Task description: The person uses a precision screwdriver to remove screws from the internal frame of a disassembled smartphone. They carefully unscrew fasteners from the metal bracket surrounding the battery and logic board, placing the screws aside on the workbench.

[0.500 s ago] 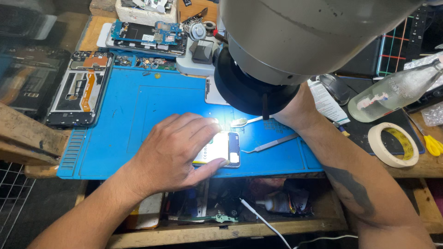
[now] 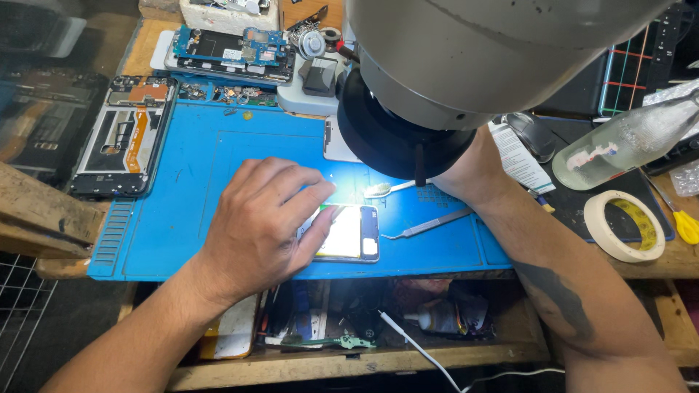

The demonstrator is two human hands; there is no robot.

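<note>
Phone (image 2: 348, 234) lies flat on blue mat (image 2: 211, 175), under scope (image 2: 437, 94) light. Left hand (image 2: 258, 222) spread wide, fingers pinning it steady. Right hand hidden behind scope, can't tell grip. Tweezers (image 2: 426, 225) parked just beside phone, w/in reach.

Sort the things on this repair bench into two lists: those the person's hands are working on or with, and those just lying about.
In use:
left hand, pressing down on the lit phone part
blue mat under it
microscope head, above the work
right hand, hidden behind the microscope head

Lying about:
tweezers
tape roll
clear bottle
opened phone frame
circuit board
</note>
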